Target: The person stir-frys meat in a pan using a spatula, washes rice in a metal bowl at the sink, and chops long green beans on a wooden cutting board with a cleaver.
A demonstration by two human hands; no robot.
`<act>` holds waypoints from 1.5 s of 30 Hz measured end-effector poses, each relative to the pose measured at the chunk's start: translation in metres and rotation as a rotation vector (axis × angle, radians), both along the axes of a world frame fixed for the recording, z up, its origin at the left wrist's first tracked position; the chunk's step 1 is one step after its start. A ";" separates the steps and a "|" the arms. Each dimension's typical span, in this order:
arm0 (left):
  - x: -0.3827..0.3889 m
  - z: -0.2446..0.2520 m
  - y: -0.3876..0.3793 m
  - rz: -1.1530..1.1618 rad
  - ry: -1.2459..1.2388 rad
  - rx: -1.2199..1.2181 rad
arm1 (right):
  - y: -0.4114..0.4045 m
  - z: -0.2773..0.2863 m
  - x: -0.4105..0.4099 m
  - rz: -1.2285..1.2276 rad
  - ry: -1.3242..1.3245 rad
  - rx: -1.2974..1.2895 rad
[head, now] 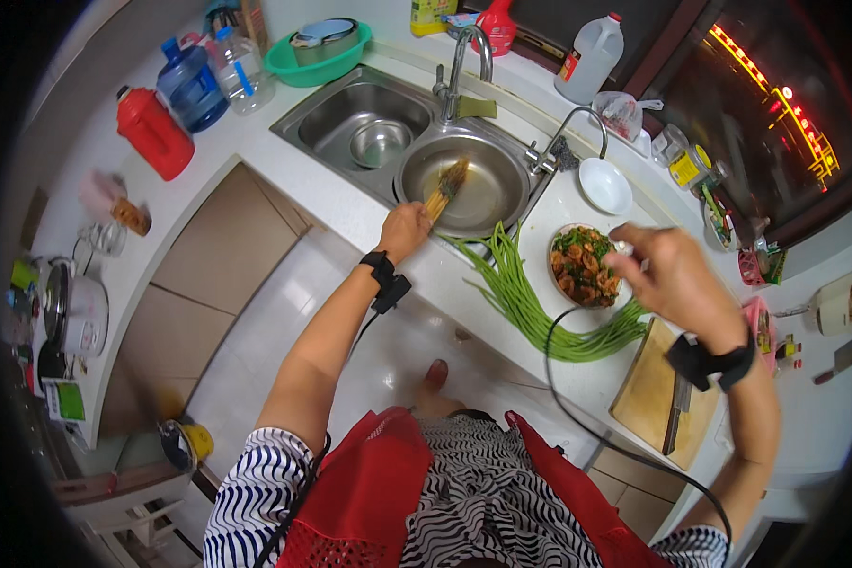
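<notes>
My left hand (pixel 406 231) grips the handle of a bamboo wok brush (pixel 449 190). Its splayed, darkened bristles reach into a round metal basin (pixel 500 192) at the right side of the steel sink; whether this is a pan or the sink bowl itself is unclear. My right hand (pixel 657 273), blurred, is at the right edge of a bowl of cooked food with chopped greens (pixel 583 266). Its thumb and index finger are bent towards each other, and something white shows between them. Long green beans (pixel 539 305) lie in a curve on the counter below the bowl.
A knife (pixel 676 415) rests on a wooden cutting board (pixel 635 397) at lower right. Behind the food stands a white dish (pixel 605 186). The tap (pixel 458 78) rises behind the sink, whose left bowl holds a metal bowl (pixel 380 142). A red thermos jug (pixel 155 135) stands left.
</notes>
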State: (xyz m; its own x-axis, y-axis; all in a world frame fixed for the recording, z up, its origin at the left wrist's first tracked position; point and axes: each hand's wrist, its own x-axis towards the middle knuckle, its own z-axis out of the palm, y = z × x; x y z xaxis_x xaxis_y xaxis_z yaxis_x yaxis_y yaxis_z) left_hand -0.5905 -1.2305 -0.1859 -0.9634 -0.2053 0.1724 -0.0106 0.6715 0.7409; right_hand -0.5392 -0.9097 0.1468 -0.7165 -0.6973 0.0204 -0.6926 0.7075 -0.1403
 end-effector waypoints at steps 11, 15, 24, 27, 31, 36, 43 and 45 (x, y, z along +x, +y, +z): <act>-0.082 -0.036 -0.003 -0.164 -0.427 -0.162 | -0.049 -0.132 -0.078 -0.268 -0.528 -0.357; -0.071 0.031 -0.036 -0.340 -0.540 0.767 | -0.067 -0.162 -0.092 -0.497 -0.579 -0.609; -0.084 0.028 -0.125 -0.642 -0.493 0.057 | -0.182 -0.206 -0.109 -0.698 -0.681 -0.841; -0.082 0.050 -0.166 -0.669 -0.460 0.228 | -0.214 -0.205 -0.112 -0.744 -0.646 -0.853; -0.101 0.039 -0.244 -0.586 -0.066 0.167 | -0.234 -0.218 -0.113 -0.823 -0.697 -0.883; -0.151 0.001 -0.350 -0.385 -0.103 -0.359 | -0.237 -0.244 -0.121 -0.928 -0.772 -0.902; -0.223 -0.102 -0.484 -0.535 -0.494 -0.758 | -0.234 -0.302 -0.171 -1.087 -0.962 -0.928; -0.239 -0.095 -0.456 -0.575 -0.381 -0.822 | -0.222 -0.329 -0.182 -1.155 -1.046 -1.063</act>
